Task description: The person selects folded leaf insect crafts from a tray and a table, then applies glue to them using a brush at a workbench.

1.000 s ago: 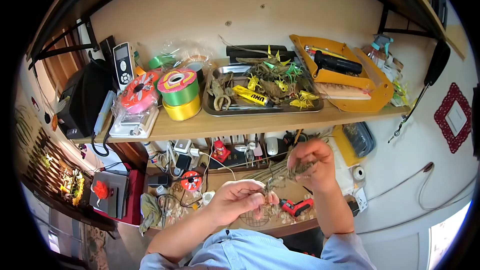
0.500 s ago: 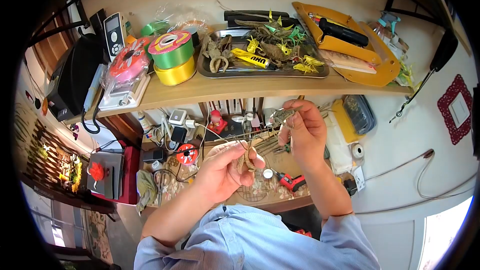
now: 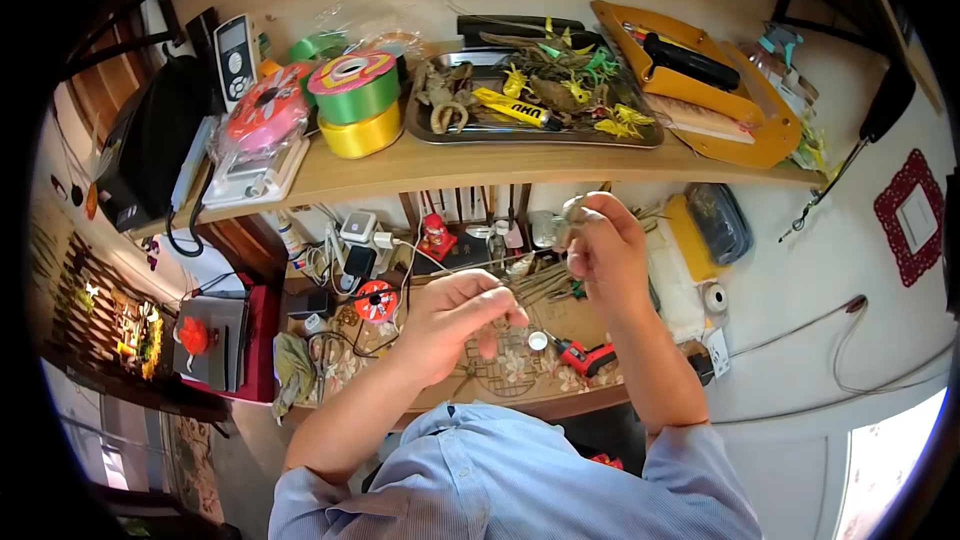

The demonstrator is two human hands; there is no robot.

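Observation:
My left hand (image 3: 452, 325) is raised above the desk, thumb and fingers pressed together; whatever lies between them is too small or hidden to tell. Higher and to the right, my right hand (image 3: 607, 252) pinches a small greyish-brown woven piece (image 3: 573, 208), mostly covered by the fingers. Between the two hands a small pale brown item (image 3: 519, 267) shows near my left fingertips; whether the hand touches it is unclear. Below them on the desk are a white round cap (image 3: 538, 341) and a red and black tool (image 3: 586, 358).
On the shelf (image 3: 450, 168) overhead stand a metal tray (image 3: 425, 130) of woven figures with a yellow glue tube (image 3: 517, 108), ribbon rolls (image 3: 357, 110) and a yellow tool case (image 3: 690, 60). A red spool (image 3: 375, 301) and cables lie at the desk's left.
Both hands first drew apart as the view shifted. Since then the woven piece under my left fingers has gone from sight there, and the one in my right hand is more covered.

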